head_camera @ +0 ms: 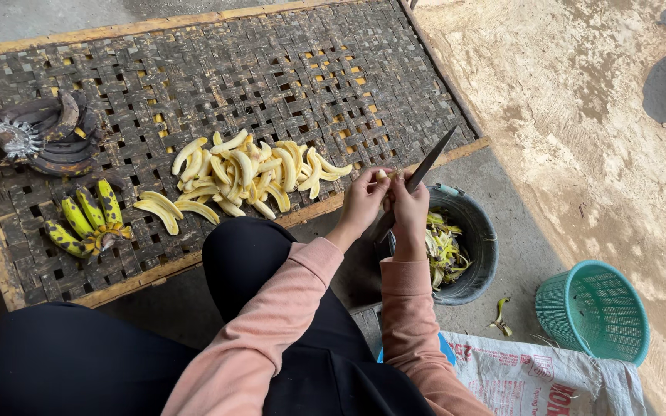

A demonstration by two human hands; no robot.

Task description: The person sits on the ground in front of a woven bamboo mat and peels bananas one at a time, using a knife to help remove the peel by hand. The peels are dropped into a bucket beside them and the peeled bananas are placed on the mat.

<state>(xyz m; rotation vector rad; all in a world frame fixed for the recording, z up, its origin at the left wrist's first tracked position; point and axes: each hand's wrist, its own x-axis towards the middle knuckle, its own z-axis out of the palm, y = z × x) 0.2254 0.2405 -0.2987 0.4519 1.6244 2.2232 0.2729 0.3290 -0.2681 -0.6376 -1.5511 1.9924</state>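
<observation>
A woven bamboo rack (287,69) stands on concrete. Just off its near edge, above the dark bucket (479,266), the left hand (364,202) pinches a small banana (381,176); the right hand (408,208), touching it, grips a knife (429,162) whose blade slants up and away from the bucket.

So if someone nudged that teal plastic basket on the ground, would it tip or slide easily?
The teal basket probably slides or tips easily: its latticed walls look thin and light, and it seems empty. It already sits tilted beside the printed sack, so a push would likely rock it. It likely flexes when squeezed.
</observation>
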